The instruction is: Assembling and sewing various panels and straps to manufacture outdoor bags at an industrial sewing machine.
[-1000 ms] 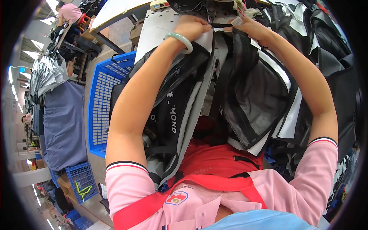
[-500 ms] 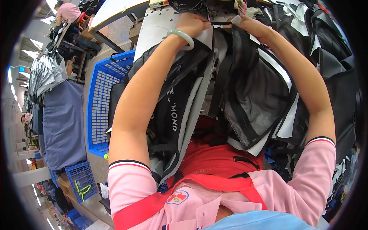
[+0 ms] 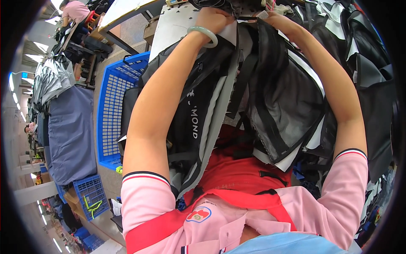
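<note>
Both my hands are at the far edge of the view, near a dark machine part (image 3: 218, 3). My left hand (image 3: 212, 19), with a pale green bangle (image 3: 208, 33) at the wrist, is closed on one end of a short black strip (image 3: 246, 18). At the strip's other end, my right hand (image 3: 279, 22) pinches it beside a small whitish tag. Below my left hand hangs a black fabric piece (image 3: 179, 118) with white lettering and a grey edge. A black mesh panel (image 3: 285, 106) with white backing hangs under my right hand. My fingertips are partly hidden.
A white worktop (image 3: 165, 36) lies beyond my left arm, with a blue plastic basket (image 3: 111, 110) beside it. Black and white fabric pieces (image 3: 368, 76) heap up at the right. Farther left are a grey-blue cloth cover (image 3: 69, 135) and another person (image 3: 77, 12) seated.
Both hands have moved slightly farther from me, toward the machine part, with the black strip still between them. The hanging fabric has shifted a little along with them.
</note>
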Demonstrator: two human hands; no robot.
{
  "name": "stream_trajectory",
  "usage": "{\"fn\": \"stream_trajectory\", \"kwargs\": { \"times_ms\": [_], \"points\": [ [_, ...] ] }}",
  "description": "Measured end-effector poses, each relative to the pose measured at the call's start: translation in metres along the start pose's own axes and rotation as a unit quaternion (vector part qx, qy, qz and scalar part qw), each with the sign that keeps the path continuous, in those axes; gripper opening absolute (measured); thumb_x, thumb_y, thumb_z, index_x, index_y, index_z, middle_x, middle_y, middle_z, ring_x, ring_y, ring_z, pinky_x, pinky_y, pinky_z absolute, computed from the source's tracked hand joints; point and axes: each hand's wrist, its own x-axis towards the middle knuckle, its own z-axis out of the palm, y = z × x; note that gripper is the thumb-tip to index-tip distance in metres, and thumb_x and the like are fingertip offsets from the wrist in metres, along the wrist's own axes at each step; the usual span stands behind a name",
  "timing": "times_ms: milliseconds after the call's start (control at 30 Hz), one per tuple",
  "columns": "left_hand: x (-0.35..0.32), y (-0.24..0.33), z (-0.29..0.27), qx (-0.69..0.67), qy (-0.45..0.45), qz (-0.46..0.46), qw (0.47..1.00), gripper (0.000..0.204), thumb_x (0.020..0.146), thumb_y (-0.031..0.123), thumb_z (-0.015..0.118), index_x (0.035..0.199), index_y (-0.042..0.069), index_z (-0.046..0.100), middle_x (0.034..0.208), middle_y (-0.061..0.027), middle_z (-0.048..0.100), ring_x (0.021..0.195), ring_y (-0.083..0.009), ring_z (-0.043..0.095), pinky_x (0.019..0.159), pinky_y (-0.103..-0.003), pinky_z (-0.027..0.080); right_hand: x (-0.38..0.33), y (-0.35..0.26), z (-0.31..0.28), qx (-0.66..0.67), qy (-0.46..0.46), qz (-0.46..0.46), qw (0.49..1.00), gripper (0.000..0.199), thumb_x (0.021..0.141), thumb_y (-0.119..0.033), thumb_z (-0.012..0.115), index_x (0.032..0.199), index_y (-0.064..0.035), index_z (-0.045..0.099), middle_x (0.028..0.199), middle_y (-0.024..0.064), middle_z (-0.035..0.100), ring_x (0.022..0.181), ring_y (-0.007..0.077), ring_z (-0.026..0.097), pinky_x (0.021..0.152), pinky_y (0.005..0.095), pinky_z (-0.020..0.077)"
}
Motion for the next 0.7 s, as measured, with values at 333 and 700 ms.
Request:
{"fn": "stream_trajectory", "kwargs": {
  "times_ms": [333, 700],
  "points": [
    [0.012, -0.017, -0.003, -0.053, 0.01, 0.009, 0.998, 0.019, 0.076, 0.017, 0.072, 0.09, 0.005, 0.075, 0.085, -0.0124, 0.072, 0.08, -0.0207, 0.066, 0.08, -0.031, 0.05, 0.024, 0.012, 0.005, 0.157, -0.07, -0.018, 0.985, 0.035, 0.089, -0.016, 0.062, 0.12, -0.0009, 0.058, 0.1, 0.0049, 0.066, 0.087, 0.0081, 0.062, 0.069, 0.0222, 0.0489],
    [0.012, -0.014, -0.008, -0.041, 0.001, 0.012, 0.999, 0.017, 0.076, 0.016, 0.073, 0.089, 0.005, 0.076, 0.084, -0.0108, 0.072, 0.079, -0.0167, 0.065, 0.078, -0.03, 0.049, 0.033, 0.019, -0.001, 0.095, -0.067, -0.037, 0.993, 0.034, 0.093, -0.017, 0.058, 0.124, -0.0043, 0.058, 0.102, 0.0012, 0.065, 0.087, 0.0059, 0.062, 0.075, 0.0207, 0.049]
  ]
}}
